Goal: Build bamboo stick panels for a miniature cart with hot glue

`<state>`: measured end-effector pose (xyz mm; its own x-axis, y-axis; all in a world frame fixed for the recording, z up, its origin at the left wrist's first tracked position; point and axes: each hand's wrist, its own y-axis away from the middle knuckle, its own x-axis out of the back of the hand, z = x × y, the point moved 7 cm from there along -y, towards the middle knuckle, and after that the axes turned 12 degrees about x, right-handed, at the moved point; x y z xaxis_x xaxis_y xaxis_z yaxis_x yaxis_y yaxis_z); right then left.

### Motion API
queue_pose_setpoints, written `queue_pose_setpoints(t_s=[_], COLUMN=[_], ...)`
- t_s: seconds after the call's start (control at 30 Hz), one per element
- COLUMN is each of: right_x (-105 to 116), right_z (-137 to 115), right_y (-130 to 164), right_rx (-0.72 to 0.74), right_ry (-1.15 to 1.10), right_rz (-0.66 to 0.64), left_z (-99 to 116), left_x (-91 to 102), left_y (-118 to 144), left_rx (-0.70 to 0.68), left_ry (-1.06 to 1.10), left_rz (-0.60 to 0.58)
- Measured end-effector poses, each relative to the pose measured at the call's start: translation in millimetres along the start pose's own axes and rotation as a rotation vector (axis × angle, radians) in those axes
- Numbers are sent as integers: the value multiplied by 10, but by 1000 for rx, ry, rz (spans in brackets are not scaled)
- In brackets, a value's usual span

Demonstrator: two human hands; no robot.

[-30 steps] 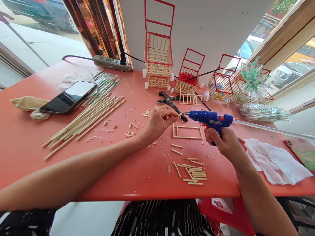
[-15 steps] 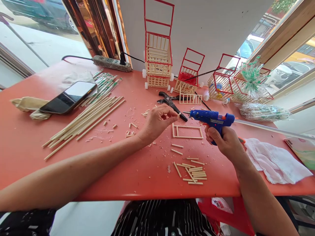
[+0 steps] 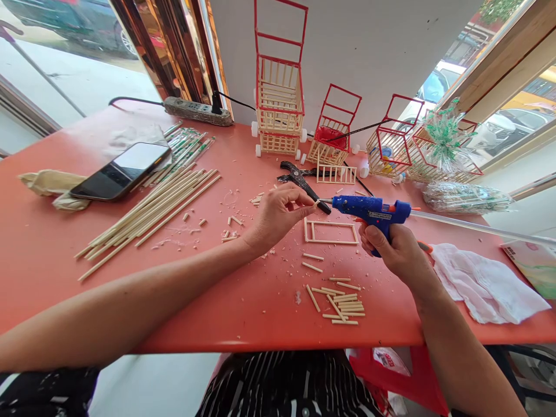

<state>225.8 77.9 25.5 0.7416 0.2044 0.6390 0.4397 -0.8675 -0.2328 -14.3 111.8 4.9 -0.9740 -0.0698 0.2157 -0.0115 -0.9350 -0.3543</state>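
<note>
My left hand pinches a short wooden stick between thumb and fingertips; most of the stick is hidden by the fingers. My right hand is wrapped round the grip of a blue hot glue gun, whose nozzle points left at the stick's end. A clear glue stick trails from the gun's back. Below the nozzle, a small rectangular stick frame with one crossbar lies on the red table. Cut short sticks lie in a loose pile nearer me.
Black pliers lie behind my left hand. Red-and-wood miniature carts stand along the wall. At left are long sticks, a phone and a power strip. A white cloth lies at right.
The glue gun has moved slightly left, bringing its nozzle up to the end of the short stick. My left hand has stayed in nearly the same place.
</note>
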Motion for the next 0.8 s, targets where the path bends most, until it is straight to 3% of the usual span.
queue_pose_setpoints(t_s=[0.8], right_x=[31], right_z=[18], right_y=[9], right_rx=[-25], right_ry=[54], right_rz=[11], left_z=[16], left_x=[23], left_y=[-2], left_rx=[32], left_ry=[-43], left_rz=[16])
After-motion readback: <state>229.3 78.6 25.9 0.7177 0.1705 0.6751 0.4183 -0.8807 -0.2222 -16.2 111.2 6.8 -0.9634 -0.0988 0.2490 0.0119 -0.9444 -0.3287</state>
